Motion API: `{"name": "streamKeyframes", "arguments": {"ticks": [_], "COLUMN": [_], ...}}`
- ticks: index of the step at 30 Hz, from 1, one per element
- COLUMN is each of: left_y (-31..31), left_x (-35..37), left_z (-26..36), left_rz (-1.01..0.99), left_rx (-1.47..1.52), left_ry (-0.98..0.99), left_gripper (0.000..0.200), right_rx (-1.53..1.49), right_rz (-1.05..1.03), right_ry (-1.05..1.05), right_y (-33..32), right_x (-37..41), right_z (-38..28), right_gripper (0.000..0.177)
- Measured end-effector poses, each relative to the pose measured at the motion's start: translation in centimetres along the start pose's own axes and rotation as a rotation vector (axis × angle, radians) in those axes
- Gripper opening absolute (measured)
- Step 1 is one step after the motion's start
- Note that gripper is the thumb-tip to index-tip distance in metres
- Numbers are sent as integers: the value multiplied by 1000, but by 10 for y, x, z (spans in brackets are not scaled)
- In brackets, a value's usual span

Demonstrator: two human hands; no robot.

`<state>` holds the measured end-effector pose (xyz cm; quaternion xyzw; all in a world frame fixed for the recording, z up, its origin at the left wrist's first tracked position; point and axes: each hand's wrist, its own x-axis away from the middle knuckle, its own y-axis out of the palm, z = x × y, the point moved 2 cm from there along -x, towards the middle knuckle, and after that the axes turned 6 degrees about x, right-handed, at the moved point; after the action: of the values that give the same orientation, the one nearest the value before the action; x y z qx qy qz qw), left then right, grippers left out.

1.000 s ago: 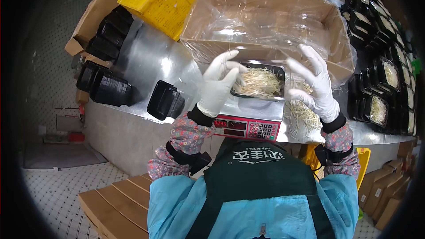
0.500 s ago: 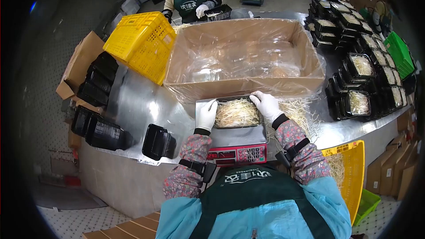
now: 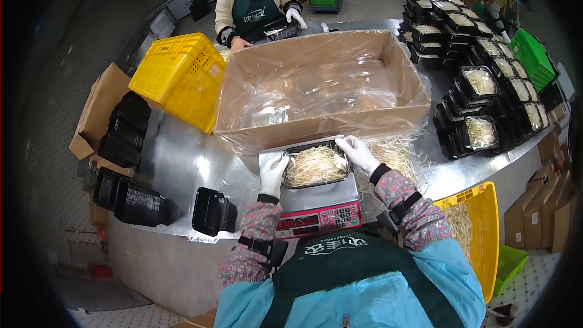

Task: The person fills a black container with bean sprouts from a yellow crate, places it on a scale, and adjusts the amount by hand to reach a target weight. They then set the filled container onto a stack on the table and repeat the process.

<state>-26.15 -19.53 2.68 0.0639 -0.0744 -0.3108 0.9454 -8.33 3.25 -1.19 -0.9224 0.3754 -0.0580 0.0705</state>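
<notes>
A black plastic tray full of pale bean sprouts is over the plate of a red digital scale. My left hand, in a white glove, grips the tray's left edge with closed fingers. At the far right corner, the gloved fingers of my right hand are closed on the tray's rim. Loose sprouts lie on the metal table just right of the scale, by my right wrist.
Beyond the scale stands a large lined cardboard box. Left are a yellow crate and stacked black trays. Filled trays pile up at right. A yellow bin is near my right elbow. A co-worker stands opposite.
The whole view has shifted a little. My hands keep hold of the tray at its edges. Opposite, the co-worker's gloved hand has lifted off a tray and the other reaches to the box edge.
</notes>
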Motion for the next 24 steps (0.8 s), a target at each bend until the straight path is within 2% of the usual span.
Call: {"name": "streamKeyframes", "arguments": {"ticks": [1,2,4,7,10,11,14,15,18,19,21,24], "left_y": [-5,-10,-9,-4,4,6,26,25,16,14,12,16], "left_x": [14,27,52,67,73,70,79,75,58,56,53,54], "left_z": [8,13,15,3,9,4,53,55,40,37,37,45], "left_rz": [52,13,-33,-79,11,-54,-160,-272,-370,-350,-370,-370], "left_rx": [-22,16,141,250,40,-10,-763,-858,-956,-950,-935,-908], "left_ry": [-267,-325,-452,-458,-255,-67,665,701,821,806,803,821], "left_gripper": [38,39,32,35,44,56,71,75,65,57,53,44], "right_rx": [85,74,31,-108,-110,-104,-146,-143,-157,-171,-228,-135], "right_rz": [-143,-201,-342,-329,-249,-224,-246,-257,-237,-231,-224,-218], "right_ry": [217,310,412,481,412,377,388,374,264,232,179,128], "right_y": [-14,-19,-20,-19,-22,-23,-29,-29,-28,-28,-27,-25], "right_x": [30,48,67,85,87,88,91,91,95,96,98,103], "right_z": [-53,-69,-57,-58,-57,-56,-53,-51,-46,-44,-42,-44], "right_gripper": [44,46,47,46,42,41,37,35,29,27,25,23]}}
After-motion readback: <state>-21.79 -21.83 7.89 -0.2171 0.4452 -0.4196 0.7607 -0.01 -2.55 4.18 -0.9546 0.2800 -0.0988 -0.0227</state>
